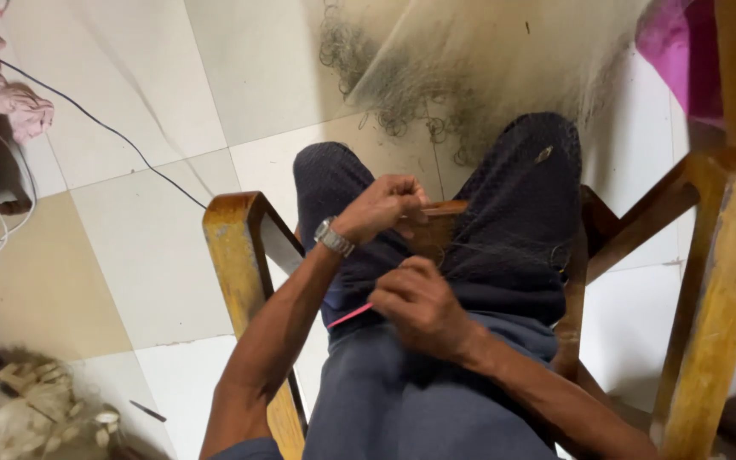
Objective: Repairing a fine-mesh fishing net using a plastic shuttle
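I sit on a wooden chair (pixel 240 247), legs in dark shorts. My left hand (pixel 382 207), a metal watch (pixel 334 238) on its wrist, is closed and pinches fine net mesh (pixel 479 68) near the chair's front edge between my knees. Just below it, my right hand (pixel 419 302) is closed around a thin pink needle-like tool (pixel 349 316) whose end sticks out to the left over my thigh. Thin threads run from both hands up to the translucent fishing net spread over the floor ahead.
Pale floor tiles (pixel 138 255) lie around the chair. A dark cable (pixel 104 128) crosses the floor at left, beside a pile of cloth (pixel 10 98). A heap of netting with floats (pixel 36 413) sits bottom left. Wooden furniture legs (pixel 717 290) stand right, pink cloth (pixel 679 47) above.
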